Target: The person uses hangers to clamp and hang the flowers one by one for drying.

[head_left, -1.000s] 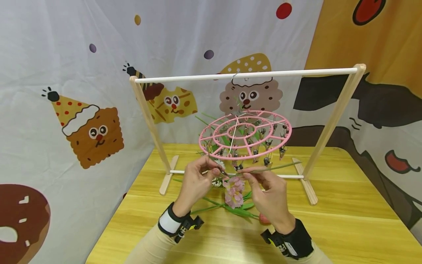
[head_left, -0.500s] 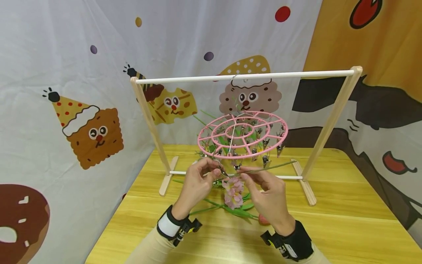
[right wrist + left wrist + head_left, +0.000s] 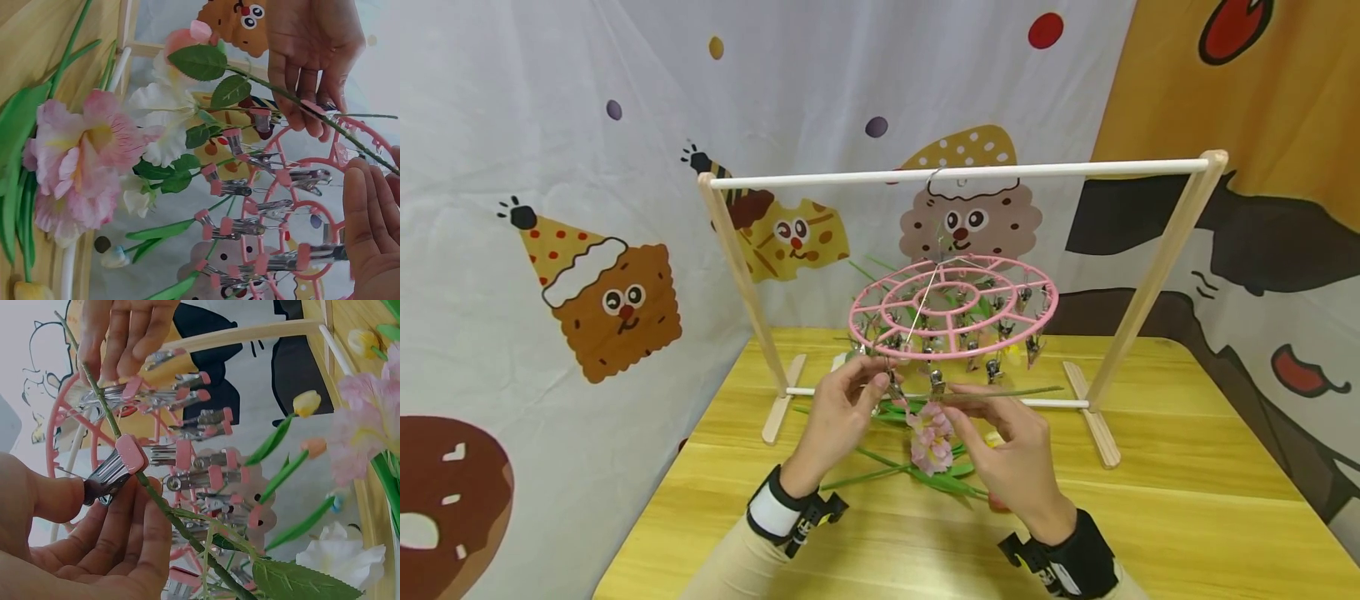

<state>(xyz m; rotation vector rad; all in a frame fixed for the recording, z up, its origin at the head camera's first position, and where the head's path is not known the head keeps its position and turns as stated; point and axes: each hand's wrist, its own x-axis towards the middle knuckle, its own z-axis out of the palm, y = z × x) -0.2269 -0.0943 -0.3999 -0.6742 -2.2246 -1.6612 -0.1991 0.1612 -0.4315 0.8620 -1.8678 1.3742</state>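
In the head view my left hand [image 3: 838, 417] pinches a metal clip [image 3: 895, 387] with pink tips, hanging from the pink round hanger [image 3: 955, 356]. The left wrist view shows this clip's pink tip [image 3: 130, 454] lying over a green flower stem [image 3: 164, 505]; whether it grips the stem I cannot tell. My right hand [image 3: 1011, 437] pinches that stem [image 3: 1022, 392] near its bare end, right of the clip. Toothed leaves [image 3: 199, 62] and a peach bloom [image 3: 182, 42] lie toward the stem's other end in the right wrist view. Several other clips hang around.
A wooden stand with a white top rod [image 3: 820, 178] carries the hanger. On the wooden table [image 3: 737, 500] below lie a pink ruffled flower [image 3: 932, 442] and green stems [image 3: 865, 477]. White flowers [image 3: 159, 119] and tulips [image 3: 306, 403] hang or lie behind the clips.
My left hand and its clip have shifted slightly left, and the clip stands more upright. The stem's bare end has dipped lower on the right. The hanger has turned a little.
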